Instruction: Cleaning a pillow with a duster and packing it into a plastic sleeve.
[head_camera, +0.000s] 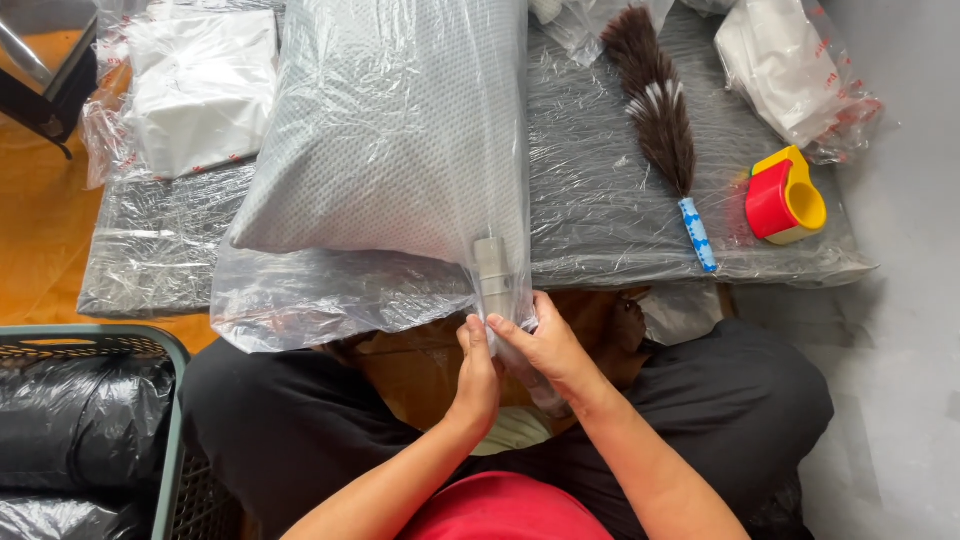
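While both hands, the left hand (477, 372) and the right hand (545, 345), are pinching the corner of the clear plastic bag (330, 295) holding the grey pillow (395, 130), the thin film is likely risking a tear or slipping from the fingers if pulled hard. The pillow is lying on a low desk (600, 215) wrapped in plastic sheeting; right of the pillow are lying a feather duster (658, 105) and a red-and-yellow tape dispenser (785, 197), and the grey floor (900, 350) is showing beyond them.

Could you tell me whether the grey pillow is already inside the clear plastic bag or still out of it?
Inside: the clear plastic bag wraps the grey pillow, with loose film hanging past its near end.
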